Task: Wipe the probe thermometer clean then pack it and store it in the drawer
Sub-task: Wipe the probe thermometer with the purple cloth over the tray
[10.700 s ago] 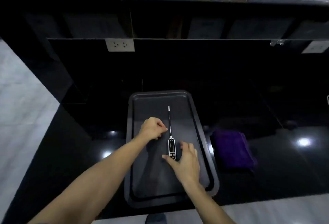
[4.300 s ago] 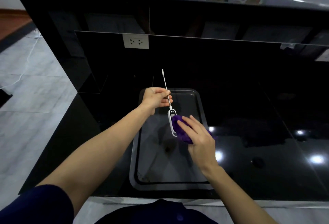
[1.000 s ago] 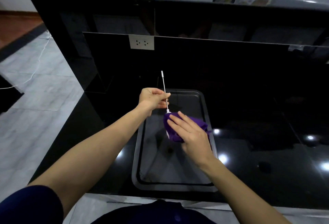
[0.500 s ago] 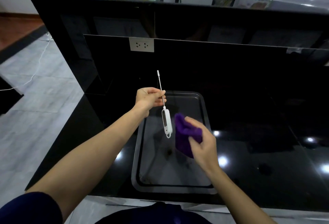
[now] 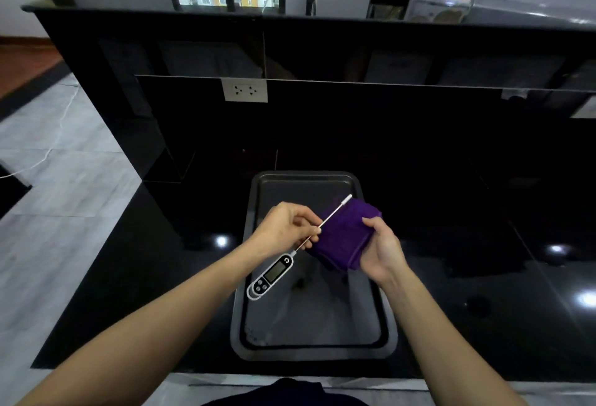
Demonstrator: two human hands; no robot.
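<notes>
**Probe turned flat against the cloth**

The left hand (image 5: 283, 228) had its grip pinched shut on the thin metal stem of the probe thermometer (image 5: 271, 276), which hung above the near-left part of the tray (image 5: 309, 346). The right hand (image 5: 382, 252) was closed around the folded purple cloth (image 5: 342, 238), held above the tray's middle, the capped tip lying across it.

The thermometer looked light; its stem stiff but slender and likely to bend, so the plastic body seemed the safer hold while the cloth ran along the stem. The cloth was soft and would mould around it.

Half a second before, the thermometer had hung upright, head down; now it slanted, display facing up.
</notes>
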